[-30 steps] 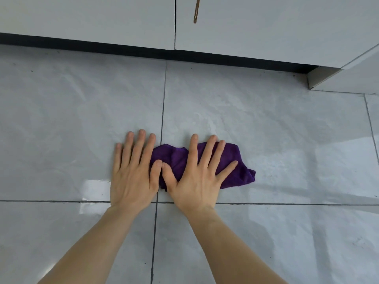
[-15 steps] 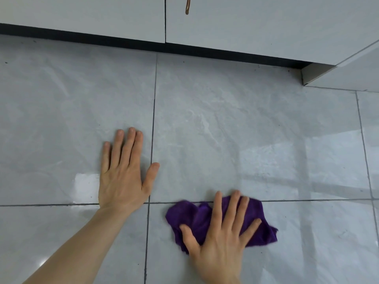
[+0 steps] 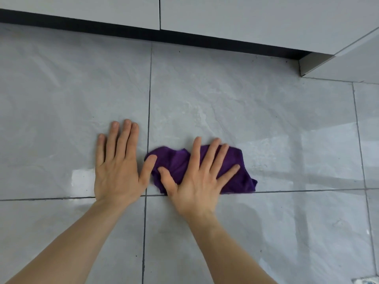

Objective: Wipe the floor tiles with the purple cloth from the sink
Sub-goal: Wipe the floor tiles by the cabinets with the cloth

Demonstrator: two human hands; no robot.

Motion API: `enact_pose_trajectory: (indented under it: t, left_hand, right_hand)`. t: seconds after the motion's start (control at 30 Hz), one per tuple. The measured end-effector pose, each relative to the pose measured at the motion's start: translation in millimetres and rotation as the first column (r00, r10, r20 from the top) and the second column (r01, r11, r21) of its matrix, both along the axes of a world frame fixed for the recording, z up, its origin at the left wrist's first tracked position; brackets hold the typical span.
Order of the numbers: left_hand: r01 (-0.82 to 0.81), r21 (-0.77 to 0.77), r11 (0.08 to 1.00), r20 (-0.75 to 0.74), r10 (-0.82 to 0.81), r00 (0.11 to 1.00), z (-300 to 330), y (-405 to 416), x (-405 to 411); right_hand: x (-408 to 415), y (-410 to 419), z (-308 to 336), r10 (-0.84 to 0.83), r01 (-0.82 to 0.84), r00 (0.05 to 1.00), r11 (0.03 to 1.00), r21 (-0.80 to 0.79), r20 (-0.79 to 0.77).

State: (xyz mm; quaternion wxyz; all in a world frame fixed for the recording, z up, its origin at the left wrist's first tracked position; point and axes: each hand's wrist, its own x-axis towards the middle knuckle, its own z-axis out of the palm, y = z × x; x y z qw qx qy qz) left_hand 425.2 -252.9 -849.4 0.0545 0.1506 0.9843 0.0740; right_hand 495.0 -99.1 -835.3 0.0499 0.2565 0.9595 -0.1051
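A crumpled purple cloth [image 3: 176, 160] lies on the grey floor tiles [image 3: 246, 111], just beyond a grout line that runs left to right. My right hand [image 3: 196, 181] presses flat on top of the cloth with its fingers spread and its thumb dug into the folds. The cloth's right corner [image 3: 246, 183] sticks out past my little finger. My left hand [image 3: 117, 173] rests palm down on the bare tile to the left. It holds nothing, and its thumb tip just touches the cloth's left edge.
White cabinet doors [image 3: 225, 17] with a dark kickboard [image 3: 82, 23] run along the far edge of the floor. A cabinet corner [image 3: 348, 64] juts out at the upper right. A patterned item [image 3: 367, 280] shows at the bottom right corner. The tiles look glossy with wet streaks.
My right hand has pushed the cloth away from me, across the grout line and up beside my left thumb. My left hand has stayed planted on the tile.
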Motion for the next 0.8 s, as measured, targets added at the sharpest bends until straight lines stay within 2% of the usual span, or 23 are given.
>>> enact_pose_trajectory:
  t: [0.17,0.33,0.6,0.8]
  left_hand:
    - [0.014,0.027,1.0,-0.022,-0.013,1.0,-1,0,0]
    - [0.007,0.056,0.998,-0.028,-0.006,1.0,0,-1,2]
    - [0.095,-0.003,0.995,-0.019,-0.095,0.995,4,-5,71]
    - [0.103,-0.038,0.994,-0.03,-0.104,0.994,0,-6,76]
  right_hand:
    - [-41,-4,2,-0.018,0.017,1.0,0.999,-0.031,-0.024]
    - [-23,-3,3,-0.009,0.007,0.999,0.999,-0.048,-0.043]
    - [101,-22,11,0.01,-0.008,0.999,0.999,-0.041,0.039]
    - [215,-41,10,-0.037,0.045,0.989,0.998,-0.053,0.141]
